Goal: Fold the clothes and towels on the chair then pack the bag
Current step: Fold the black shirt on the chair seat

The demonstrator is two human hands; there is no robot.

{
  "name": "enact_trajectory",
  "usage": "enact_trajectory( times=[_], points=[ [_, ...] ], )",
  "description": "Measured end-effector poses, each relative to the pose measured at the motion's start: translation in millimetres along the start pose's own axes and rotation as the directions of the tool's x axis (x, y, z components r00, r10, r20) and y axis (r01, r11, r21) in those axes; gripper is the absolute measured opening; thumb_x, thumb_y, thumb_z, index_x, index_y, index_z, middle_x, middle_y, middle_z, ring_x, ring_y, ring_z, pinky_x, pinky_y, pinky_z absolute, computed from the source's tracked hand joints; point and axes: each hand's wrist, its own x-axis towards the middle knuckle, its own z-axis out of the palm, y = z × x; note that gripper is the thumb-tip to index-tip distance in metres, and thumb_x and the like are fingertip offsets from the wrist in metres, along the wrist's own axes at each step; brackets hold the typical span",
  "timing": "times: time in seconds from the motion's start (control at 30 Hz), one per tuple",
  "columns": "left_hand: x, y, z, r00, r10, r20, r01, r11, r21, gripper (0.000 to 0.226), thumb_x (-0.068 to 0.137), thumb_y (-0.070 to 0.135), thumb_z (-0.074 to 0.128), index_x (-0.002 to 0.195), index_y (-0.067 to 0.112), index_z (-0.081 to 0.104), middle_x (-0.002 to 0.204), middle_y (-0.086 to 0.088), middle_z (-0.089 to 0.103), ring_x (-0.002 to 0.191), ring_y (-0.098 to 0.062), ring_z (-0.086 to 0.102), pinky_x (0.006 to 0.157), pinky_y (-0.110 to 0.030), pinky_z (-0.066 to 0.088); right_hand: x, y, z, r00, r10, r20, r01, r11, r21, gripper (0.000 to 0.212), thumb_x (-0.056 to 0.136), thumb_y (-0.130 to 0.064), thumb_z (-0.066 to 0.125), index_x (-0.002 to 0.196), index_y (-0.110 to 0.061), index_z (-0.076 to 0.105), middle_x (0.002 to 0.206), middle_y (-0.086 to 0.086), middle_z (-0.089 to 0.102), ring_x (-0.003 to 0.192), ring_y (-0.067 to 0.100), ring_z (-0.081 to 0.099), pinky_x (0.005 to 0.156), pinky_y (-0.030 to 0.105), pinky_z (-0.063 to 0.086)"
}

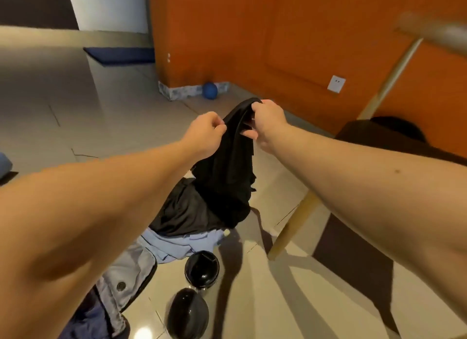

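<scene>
Black garment (225,167) pinched by left hand (204,134), right hand (267,122)

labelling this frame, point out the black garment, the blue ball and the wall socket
black garment (225,177): head view, middle of the hanging cloth
blue ball (209,91): head view, centre of the ball
wall socket (336,83): head view, centre of its white plate

The left hand (204,134) and right hand (267,121) are ungloved, the forearms bare; glossy black round-toed shoes (201,265) show at bottom centre.
</scene>
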Motion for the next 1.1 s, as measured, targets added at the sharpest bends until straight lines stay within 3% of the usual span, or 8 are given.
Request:
enact_trajectory(
  times=[0.3,0.47,0.57,0.63,0.73,0.9,0.97,1.1],
  points=[
    [-101,204,-80,0.971,0.209,0.121,-0.216,0.975,0.054,0.059,0.092,0.038,0.073,0.142,0.022,0.046,0.125,0.008,0.060,0.109,-0.017,0.061,0.087,-0.030,0.052,-160,-206,-57,0.985,-0.169,-0.014,0.169,0.967,0.190,0.042,0.104,-0.007,0.050,0.146,-0.004,0.045,0.141,0.014,0.052,0.128,0.036,0.054,0.081,0.041,0.062],
    [-157,226,-87,0.979,0.204,-0.022,-0.186,0.926,0.328,0.017,0.102,0.035,0.058,0.106,0.019,0.062,0.089,0.001,0.063,0.085,-0.026,0.063,0.066,-0.036,0.051,-224,-251,-87,0.971,-0.223,-0.087,0.237,0.949,0.207,0.035,0.106,-0.011,0.048,0.140,-0.006,0.052,0.138,0.017,0.055,0.121,0.039,0.058,0.083,0.042,0.062],
    [-197,220,-93,0.974,0.204,-0.095,-0.170,0.944,0.283,0.028,0.105,0.031,0.052,0.079,0.022,0.051,0.072,-0.001,0.055,0.073,-0.031,0.058,0.060,-0.035,0.039,-245,-247,-111,0.903,-0.383,-0.196,0.335,0.912,-0.236,0.017,0.107,-0.018,0.048,0.107,-0.010,0.063,0.105,0.010,0.062,0.101,0.034,0.063,0.068,0.042,0.061],
    [-221,214,-97,0.974,0.170,-0.152,-0.139,0.971,0.194,0.023,0.106,0.029,0.050,0.087,0.017,0.055,0.077,-0.004,0.059,0.074,-0.030,0.059,0.059,-0.034,0.039,-260,-237,-134,0.830,-0.547,-0.108,0.356,0.670,-0.651,0.027,0.108,-0.026,0.045,0.089,-0.012,0.060,0.088,0.007,0.061,0.085,0.029,0.061,0.064,0.036,0.050],
    [-247,196,-90,0.976,0.119,-0.182,-0.119,0.993,0.007,0.019,0.107,0.022,0.046,0.097,0.011,0.058,0.087,-0.009,0.062,0.080,-0.035,0.066,0.066,-0.043,0.054,-284,-211,-160,0.856,-0.517,-0.001,0.290,0.481,-0.828,0.034,0.107,-0.032,0.044,0.085,-0.011,0.061,0.078,0.004,0.057,0.077,0.026,0.054,0.062,0.033,0.037],
    [-271,175,-65,0.996,0.087,-0.007,-0.087,0.992,-0.094,0.031,0.107,0.026,0.050,0.136,0.017,0.049,0.129,-0.002,0.061,0.112,-0.026,0.061,0.088,-0.040,0.054,-300,-157,-174,0.996,-0.070,-0.058,0.051,0.959,-0.280,0.021,0.105,-0.030,0.055,0.090,-0.015,0.057,0.090,0.008,0.060,0.086,0.027,0.061,0.076,0.036,0.052],
    [-275,178,-58,0.992,0.096,0.080,-0.097,0.995,0.019,0.057,0.101,0.041,0.060,0.148,0.018,0.038,0.148,-0.002,0.048,0.130,-0.021,0.051,0.103,-0.038,0.045,-303,-139,-178,1.000,0.022,-0.016,-0.023,0.999,-0.049,0.016,0.103,-0.026,0.061,0.099,-0.011,0.065,0.088,0.008,0.066,0.082,0.027,0.063,0.079,0.039,0.054],
    [-289,197,-42,0.869,0.143,0.473,-0.064,0.982,-0.180,0.068,0.078,0.067,0.070,0.126,0.023,0.051,0.123,0.002,0.064,0.102,-0.010,0.069,0.091,-0.037,0.058,-303,-103,-180,0.990,0.137,-0.035,-0.134,0.988,0.075,0.022,0.102,-0.026,0.063,0.112,-0.007,0.068,0.096,0.010,0.069,0.085,0.026,0.064,0.081,0.039,0.059]
  ],
)
